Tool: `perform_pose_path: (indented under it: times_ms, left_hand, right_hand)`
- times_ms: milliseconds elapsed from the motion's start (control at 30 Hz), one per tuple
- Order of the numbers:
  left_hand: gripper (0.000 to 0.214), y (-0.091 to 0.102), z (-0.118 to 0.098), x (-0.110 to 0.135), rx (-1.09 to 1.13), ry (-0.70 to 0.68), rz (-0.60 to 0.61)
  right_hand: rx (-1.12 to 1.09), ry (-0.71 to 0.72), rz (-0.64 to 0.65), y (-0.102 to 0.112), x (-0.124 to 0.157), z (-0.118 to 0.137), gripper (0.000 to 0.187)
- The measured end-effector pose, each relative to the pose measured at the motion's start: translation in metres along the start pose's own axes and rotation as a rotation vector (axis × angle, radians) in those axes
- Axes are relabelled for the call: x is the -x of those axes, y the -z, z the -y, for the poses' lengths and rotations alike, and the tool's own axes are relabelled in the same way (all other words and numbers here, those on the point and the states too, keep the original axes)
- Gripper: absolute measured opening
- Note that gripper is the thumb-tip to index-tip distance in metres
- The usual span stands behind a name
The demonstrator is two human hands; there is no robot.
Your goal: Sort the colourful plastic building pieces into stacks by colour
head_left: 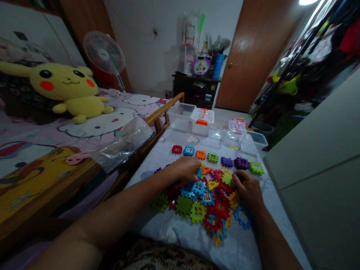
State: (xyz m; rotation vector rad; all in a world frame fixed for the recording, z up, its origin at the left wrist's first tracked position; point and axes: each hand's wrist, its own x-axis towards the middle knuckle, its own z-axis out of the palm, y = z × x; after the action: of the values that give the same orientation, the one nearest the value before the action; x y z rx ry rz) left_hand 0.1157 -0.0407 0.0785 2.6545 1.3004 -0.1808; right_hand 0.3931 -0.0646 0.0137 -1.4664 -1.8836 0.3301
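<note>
A heap of colourful plastic interlocking tiles point(208, 202) lies on a pale cloth-covered surface point(247, 247) in front of me. Beyond it several single tiles stand in a row, from a red tile point(177, 149) on the left to a green tile point(256, 168) on the right. My left hand point(186, 168) rests on the heap's far left edge, fingers curled down onto the pieces. My right hand point(248, 189) sits on the heap's right side, fingers bent over tiles. What either hand pinches is hidden under the fingers.
Clear plastic boxes point(181, 116), one with an orange-latched lid point(201, 120), stand behind the row. A bed with a wooden rail point(157, 120), a crumpled plastic bag point(123, 144) and a yellow plush toy point(67, 90) lies left. A grey cabinet wall point(317, 168) rises right.
</note>
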Motion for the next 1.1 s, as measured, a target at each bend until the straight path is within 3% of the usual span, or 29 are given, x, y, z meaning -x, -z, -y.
perform_pose_path:
  times_ms: [133, 300, 400, 533, 733, 833, 900, 1100]
  left_hand:
    - [0.018, 0.005, 0.005, 0.004, 0.028, 0.026, -0.051]
    - [0.035, 0.009, 0.015, 0.003, 0.185, 0.025, -0.131]
    - [0.039, 0.002, 0.017, -0.004, 0.257, -0.02, -0.086]
    - [0.038, -0.012, 0.014, -0.011, 0.181, -0.035, -0.047]
    - [0.032, -0.01, 0.006, 0.004, 0.118, -0.041, -0.204]
    - [0.025, -0.005, -0.003, 0.02, 0.16, -0.138, -0.145]
    - [0.033, -0.004, -0.01, 0.029, 0.174, -0.169, -0.084]
    - [0.04, -0.013, -0.021, 0.032, 0.142, -0.118, -0.024]
  right_hand:
    - [0.007, 0.008, -0.002, 0.0, 0.0, 0.0, 0.025]
    - [0.002, 0.004, -0.002, 0.0, 0.001, 0.001, 0.026]
    - [0.0, 0.004, 0.001, 0.0, 0.001, 0.002, 0.026]
    - [-0.007, -0.005, 0.001, 0.0, 0.001, 0.002, 0.026]
    - [-0.003, -0.013, 0.002, 0.0, 0.001, 0.001, 0.026]
    - [-0.006, -0.012, 0.007, 0.0, 0.001, 0.001, 0.027]
    - [-0.007, -0.005, 0.011, 0.0, 0.001, 0.002, 0.028]
    - [-0.004, -0.013, 0.017, -0.002, 0.002, 0.0, 0.028]
